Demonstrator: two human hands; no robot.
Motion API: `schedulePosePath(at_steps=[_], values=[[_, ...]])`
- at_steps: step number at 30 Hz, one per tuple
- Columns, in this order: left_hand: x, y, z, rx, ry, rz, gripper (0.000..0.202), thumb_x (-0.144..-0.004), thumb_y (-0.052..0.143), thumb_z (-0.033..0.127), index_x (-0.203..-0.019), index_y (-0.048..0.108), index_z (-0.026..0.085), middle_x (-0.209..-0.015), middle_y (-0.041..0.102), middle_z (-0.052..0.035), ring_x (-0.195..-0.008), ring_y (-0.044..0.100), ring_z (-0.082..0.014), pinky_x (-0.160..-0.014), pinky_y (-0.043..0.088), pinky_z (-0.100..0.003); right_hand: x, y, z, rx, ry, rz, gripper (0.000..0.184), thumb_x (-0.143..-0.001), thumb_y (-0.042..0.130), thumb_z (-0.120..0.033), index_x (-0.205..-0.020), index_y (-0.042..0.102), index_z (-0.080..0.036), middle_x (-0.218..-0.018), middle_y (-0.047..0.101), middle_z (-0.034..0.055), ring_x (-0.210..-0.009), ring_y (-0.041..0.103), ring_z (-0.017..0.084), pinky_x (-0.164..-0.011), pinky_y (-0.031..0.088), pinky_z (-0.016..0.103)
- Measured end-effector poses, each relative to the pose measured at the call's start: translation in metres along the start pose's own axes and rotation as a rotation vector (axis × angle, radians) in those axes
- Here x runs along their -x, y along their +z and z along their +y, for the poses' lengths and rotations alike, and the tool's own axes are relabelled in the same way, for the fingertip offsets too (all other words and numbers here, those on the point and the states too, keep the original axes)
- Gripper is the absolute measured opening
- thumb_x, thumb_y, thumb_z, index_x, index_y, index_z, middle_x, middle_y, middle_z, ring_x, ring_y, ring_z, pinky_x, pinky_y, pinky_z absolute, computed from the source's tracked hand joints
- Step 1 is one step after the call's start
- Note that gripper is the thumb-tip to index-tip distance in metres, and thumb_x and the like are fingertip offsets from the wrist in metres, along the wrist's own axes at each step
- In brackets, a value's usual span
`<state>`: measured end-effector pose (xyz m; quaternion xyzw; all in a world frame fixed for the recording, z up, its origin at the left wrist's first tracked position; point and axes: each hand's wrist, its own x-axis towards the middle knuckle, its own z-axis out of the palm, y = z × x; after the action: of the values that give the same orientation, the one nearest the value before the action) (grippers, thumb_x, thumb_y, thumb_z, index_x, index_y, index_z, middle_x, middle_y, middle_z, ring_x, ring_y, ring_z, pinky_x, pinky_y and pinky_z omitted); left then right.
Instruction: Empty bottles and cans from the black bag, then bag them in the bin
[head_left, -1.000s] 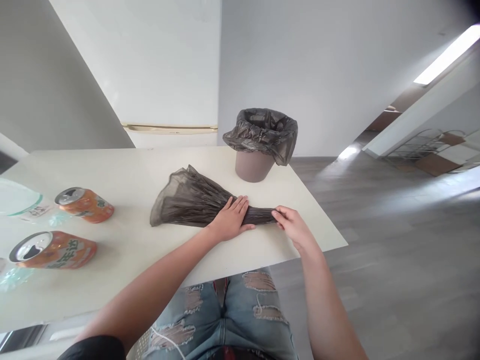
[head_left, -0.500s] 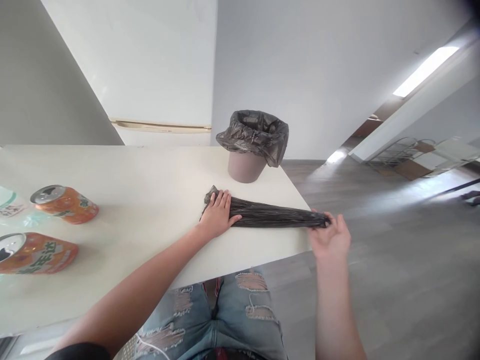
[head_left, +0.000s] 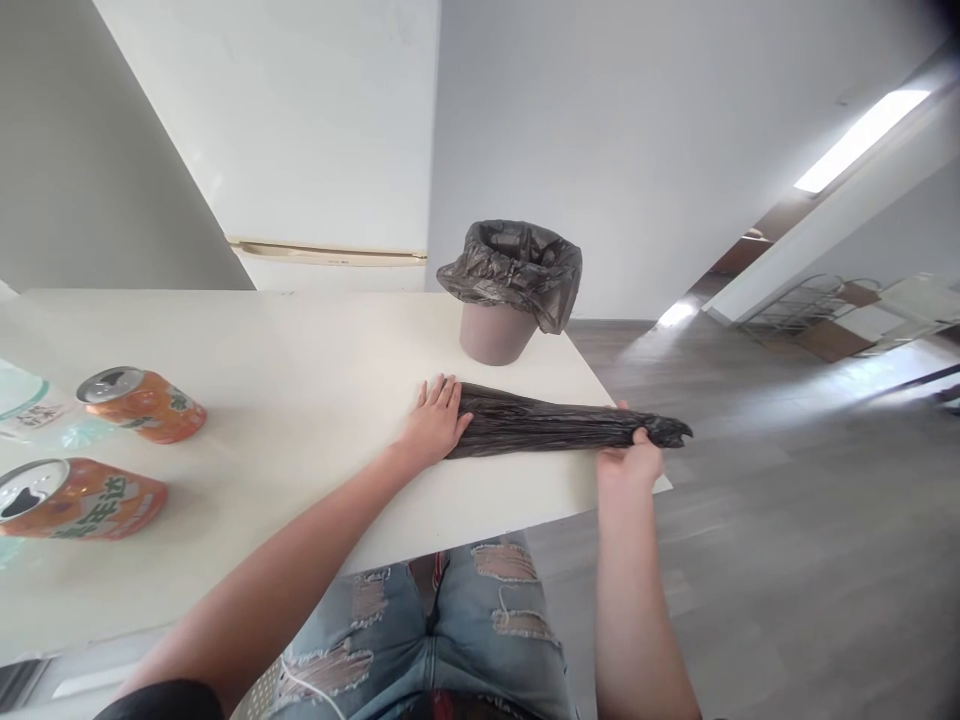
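Observation:
A dark grey plastic bag lies stretched into a long, thin bundle near the right edge of the white table. My left hand lies flat on the bag's left end, fingers straight and pressing it down. My right hand is closed round the bag near its right end, whose tip sticks out past the table's edge. Behind the bag stands a small brown bin lined with a similar dark bag.
Two orange drink cans lie on their sides at the table's left, beside clear plastic packaging. A white fridge stands behind the table. Grey floor lies to the right, my jeans below the table's edge.
The bag, fanned out a second ago, has been drawn rightward into a narrow bundle. My right hand slid along it to the table's edge and now grips it from below.

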<state>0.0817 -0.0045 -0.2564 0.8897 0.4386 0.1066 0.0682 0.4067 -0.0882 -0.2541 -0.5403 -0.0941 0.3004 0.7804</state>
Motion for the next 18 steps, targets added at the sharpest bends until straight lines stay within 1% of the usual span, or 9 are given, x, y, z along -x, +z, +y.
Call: schedulePosePath(at_steps=[2,4,7,10,11,12,14,16,18], values=[[-0.001,0.002,-0.003,-0.002,-0.005,0.002,0.067,-0.112,0.027,0.042,-0.164,0.038,0.002,-0.173,0.029,-0.0218,-0.162,0.022,-0.0423,-0.132,0.023,-0.065,-0.010,-0.007,-0.005,0.062,-0.042,0.037,0.028,-0.088,0.050,-0.047,-0.094,0.066,-0.024,-0.105,0.074,0.0112,-0.107,0.075,0.027,-0.098,0.064,0.048],[-0.001,0.004,-0.004,0.011,-0.008,0.003,0.066,-0.112,0.030,0.042,-0.165,0.037,0.003,-0.173,0.028,-0.0220,-0.162,0.022,-0.0428,-0.131,0.025,-0.065,-0.007,-0.005,-0.007,0.098,-0.121,0.084,0.029,-0.085,0.053,-0.046,-0.099,0.065,-0.025,-0.106,0.074,0.0095,-0.107,0.074,0.027,-0.095,0.065,0.047],[0.000,0.004,-0.003,0.025,-0.020,0.010,0.065,-0.111,0.031,0.039,-0.164,0.037,0.001,-0.173,0.029,-0.0228,-0.162,0.022,-0.0431,-0.131,0.025,-0.064,0.017,0.014,-0.009,0.191,-0.392,0.075,0.043,-0.089,0.052,-0.050,-0.122,0.063,-0.025,-0.121,0.072,0.0094,-0.115,0.072,0.027,-0.098,0.063,0.046],[0.000,0.001,-0.003,0.047,-0.031,-0.003,0.063,-0.112,0.029,0.037,-0.164,0.038,0.001,-0.173,0.029,-0.0215,-0.162,0.022,-0.0412,-0.132,0.025,-0.062,0.053,0.040,-0.015,0.363,-0.661,0.053,0.058,-0.100,0.040,-0.053,-0.146,0.054,-0.020,-0.140,0.064,0.0154,-0.133,0.063,0.030,-0.112,0.055,0.051],[0.000,0.000,-0.003,0.062,-0.034,-0.009,0.062,-0.112,0.029,0.036,-0.163,0.038,0.002,-0.173,0.030,-0.0211,-0.163,0.022,-0.0402,-0.132,0.025,-0.062,0.066,0.049,-0.018,0.460,-0.712,0.000,0.060,-0.103,0.037,-0.053,-0.150,0.053,-0.018,-0.143,0.063,0.0173,-0.138,0.060,0.032,-0.116,0.051,0.052],[-0.001,-0.001,-0.004,0.078,-0.037,-0.015,0.062,-0.112,0.029,0.036,-0.163,0.038,0.002,-0.173,0.031,-0.0209,-0.163,0.022,-0.0394,-0.132,0.025,-0.061,0.078,0.057,-0.019,0.575,-0.746,-0.096,0.060,-0.105,0.036,-0.051,-0.152,0.052,-0.017,-0.144,0.063,0.0184,-0.141,0.057,0.033,-0.119,0.048,0.054],[-0.002,-0.001,-0.005,0.121,-0.047,-0.015,0.061,-0.112,0.029,0.035,-0.162,0.039,0.001,-0.172,0.032,-0.0207,-0.163,0.022,-0.0392,-0.132,0.024,-0.062,0.100,0.072,-0.017,0.849,-0.789,-0.399,0.058,-0.108,0.036,-0.045,-0.157,0.050,-0.017,-0.151,0.061,0.0184,-0.148,0.051,0.034,-0.125,0.040,0.057],[-0.004,-0.003,-0.005,0.193,-0.070,0.003,0.058,-0.113,0.028,0.033,-0.160,0.042,0.002,-0.170,0.037,-0.0197,-0.162,0.025,-0.0380,-0.133,0.024,-0.062,0.119,0.084,-0.005,1.126,-0.817,-0.722,0.058,-0.110,0.033,-0.038,-0.163,0.045,-0.017,-0.162,0.052,0.0164,-0.156,0.043,0.033,-0.131,0.031,0.060],[-0.004,-0.006,-0.005,0.308,-0.152,0.091,0.056,-0.113,0.022,0.031,-0.156,0.048,0.006,-0.167,0.043,-0.0183,-0.160,0.034,-0.0327,-0.133,0.028,-0.056,0.132,0.091,0.015,1.356,-0.834,-0.937,0.059,-0.111,0.030,-0.035,-0.166,0.040,-0.014,-0.171,0.040,0.0149,-0.162,0.033,0.032,-0.135,0.023,0.059]])
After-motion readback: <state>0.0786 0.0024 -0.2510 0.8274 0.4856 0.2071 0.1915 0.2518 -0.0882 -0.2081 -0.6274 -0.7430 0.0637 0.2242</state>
